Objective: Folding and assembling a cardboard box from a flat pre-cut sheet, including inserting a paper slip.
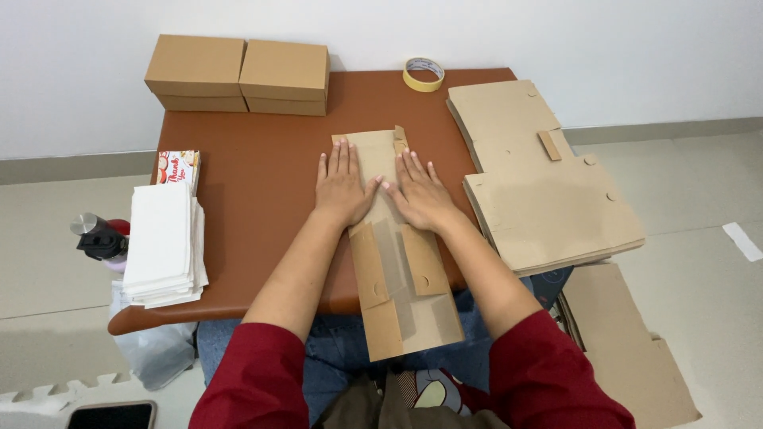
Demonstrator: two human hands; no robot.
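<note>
A flat, unfolded brown cardboard box blank [401, 274] lies lengthwise on the brown table [262, 206], its near end hanging over the edge above my lap. My left hand [343, 185] presses flat on its far left part, fingers spread. My right hand [417, 193] presses flat beside it on the right part. The thumbs nearly touch. Neither hand grips anything. Both arms wear dark red sleeves.
A stack of flat cardboard blanks [540, 187] lies at the right. Two assembled brown boxes [238, 73] stand at the far left, a roll of yellow tape [423, 74] at the back. White paper sheets [163, 242] are stacked left. More cardboard [628, 349] lies on the floor.
</note>
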